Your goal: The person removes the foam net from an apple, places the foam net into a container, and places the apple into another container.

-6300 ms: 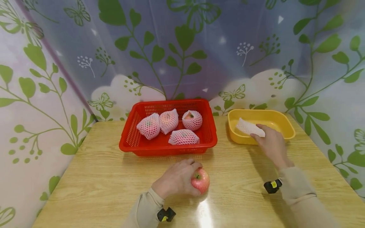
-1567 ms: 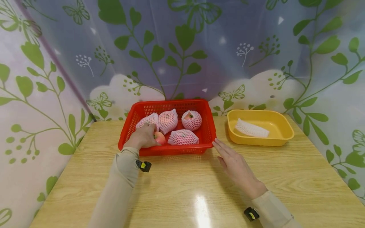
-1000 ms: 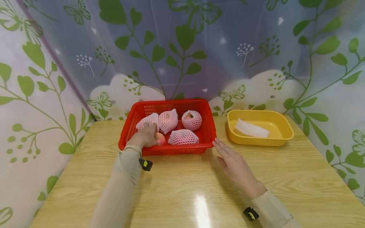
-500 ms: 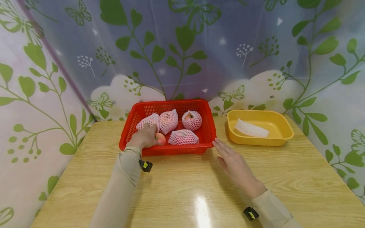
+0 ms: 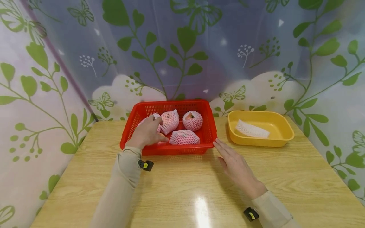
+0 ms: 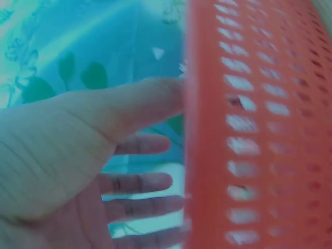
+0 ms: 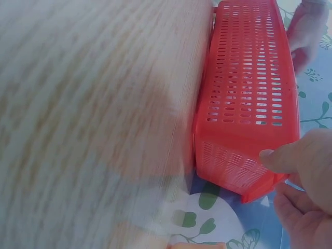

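Left hand: the left hand (image 5: 146, 131) is over the front left of the basket (image 5: 176, 150), its fingers spread and its thumb held well away from them; the wrist view shows a wide gap between thumb and fingers.
Left contact: whether any finger touches the apple (image 5: 160, 143) cannot be told.
Right hand: the right hand (image 5: 238, 169) has straight fingers, with the tips at the basket's front right corner; in its wrist view the thumb tip rests on the basket.
Basket edges: red, slotted walls, a raised rim all round; a gap parts it from the yellow tray (image 5: 280, 140) on its right.
Room: wooden table (image 5: 182, 196) runs between the two forearms; the curtain (image 5: 216, 69) rises just behind the basket.
Apple: inside the basket, by the front wall, mostly hidden under the left hand; a pinkish sliver shows below the thumb.
Wrapped fruits: left fruit (image 5: 143, 121), partly covered by the hand; middle fruit (image 5: 169, 120); right fruit (image 5: 193, 121); front fruit (image 5: 184, 137); all in pink netting.
Tray: a white net (image 5: 252, 129) lies flat inside.
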The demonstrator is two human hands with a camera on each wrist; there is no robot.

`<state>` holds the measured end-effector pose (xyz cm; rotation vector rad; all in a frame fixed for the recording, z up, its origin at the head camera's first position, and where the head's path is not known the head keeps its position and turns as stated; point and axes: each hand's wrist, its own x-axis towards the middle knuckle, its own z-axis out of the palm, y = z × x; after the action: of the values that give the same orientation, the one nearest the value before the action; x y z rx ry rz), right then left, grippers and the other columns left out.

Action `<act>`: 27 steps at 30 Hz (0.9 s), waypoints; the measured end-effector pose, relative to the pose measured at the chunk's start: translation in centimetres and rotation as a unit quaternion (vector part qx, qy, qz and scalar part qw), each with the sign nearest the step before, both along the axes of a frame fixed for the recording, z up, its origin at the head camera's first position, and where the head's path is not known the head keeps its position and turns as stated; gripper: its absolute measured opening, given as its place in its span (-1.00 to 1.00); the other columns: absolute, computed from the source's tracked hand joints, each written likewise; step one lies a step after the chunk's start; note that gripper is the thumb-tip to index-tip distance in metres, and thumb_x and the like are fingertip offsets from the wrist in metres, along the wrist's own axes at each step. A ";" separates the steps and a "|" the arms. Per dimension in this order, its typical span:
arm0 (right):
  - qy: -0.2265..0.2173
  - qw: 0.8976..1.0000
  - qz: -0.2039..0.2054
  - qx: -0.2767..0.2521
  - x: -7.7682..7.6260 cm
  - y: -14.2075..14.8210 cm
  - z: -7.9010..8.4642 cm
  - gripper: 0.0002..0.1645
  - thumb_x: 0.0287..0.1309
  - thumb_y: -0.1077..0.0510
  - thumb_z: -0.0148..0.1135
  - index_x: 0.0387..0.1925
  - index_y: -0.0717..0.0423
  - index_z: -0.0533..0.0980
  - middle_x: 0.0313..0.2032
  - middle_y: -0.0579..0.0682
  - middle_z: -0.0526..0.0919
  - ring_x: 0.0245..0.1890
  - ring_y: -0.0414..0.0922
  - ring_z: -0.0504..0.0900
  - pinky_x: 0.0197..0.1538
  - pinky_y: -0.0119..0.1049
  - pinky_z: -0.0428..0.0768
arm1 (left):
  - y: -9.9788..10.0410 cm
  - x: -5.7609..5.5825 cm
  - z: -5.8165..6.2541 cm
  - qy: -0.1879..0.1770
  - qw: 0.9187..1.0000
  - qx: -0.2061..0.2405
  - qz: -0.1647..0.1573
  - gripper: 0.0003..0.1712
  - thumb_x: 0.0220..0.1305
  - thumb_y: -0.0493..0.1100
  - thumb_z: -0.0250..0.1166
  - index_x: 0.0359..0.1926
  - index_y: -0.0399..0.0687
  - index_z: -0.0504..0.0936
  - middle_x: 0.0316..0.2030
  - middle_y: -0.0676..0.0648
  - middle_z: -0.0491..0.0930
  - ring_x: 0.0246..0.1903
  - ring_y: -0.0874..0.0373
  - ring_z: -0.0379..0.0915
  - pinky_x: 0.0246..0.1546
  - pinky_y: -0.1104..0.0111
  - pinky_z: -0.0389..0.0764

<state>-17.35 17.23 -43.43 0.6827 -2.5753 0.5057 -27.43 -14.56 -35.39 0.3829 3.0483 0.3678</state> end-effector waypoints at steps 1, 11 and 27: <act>0.001 1.000 0.000 0.001 0.0 0.0 0.0 -0.19 0.04 0.38 0.47 0.36 0.26 0.41 0.36 0.21 0.47 0.28 0.16 0.53 0.20 0.03 0.56 | 0.3 0.1 0.3 0.009 1.000 0.000 -0.014 -0.22 -0.02 0.13 0.59 0.17 -0.06 0.53 0.08 -0.19 0.45 0.01 -0.10 0.47 0.10 0.01 0.58; 0.001 1.000 0.002 -0.004 0.0 0.1 0.0 -0.20 0.03 0.40 0.47 0.35 0.27 0.42 0.35 0.22 0.47 0.27 0.17 0.54 0.21 0.03 0.56 | 3.6 -0.3 1.1 -0.023 0.991 0.013 -0.131 -0.16 0.02 -0.05 0.60 0.32 -0.01 0.45 0.33 -0.15 0.35 0.28 -0.11 0.40 0.32 0.04 0.44; -0.003 1.000 0.011 -0.010 -0.1 0.5 -0.2 -0.19 0.08 0.40 0.44 0.38 0.25 0.39 0.38 0.19 0.44 0.31 0.14 0.51 0.21 0.00 0.56 | 7.0 -2.8 -1.1 -0.106 0.976 -0.033 -0.189 -0.15 0.20 -0.18 0.46 0.48 0.09 0.33 0.51 -0.09 0.20 0.48 -0.07 0.16 0.45 0.04 0.27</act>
<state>-17.42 17.69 -43.59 0.7051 -2.5667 0.5401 -30.21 -7.56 -36.53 0.8417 2.6908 0.2637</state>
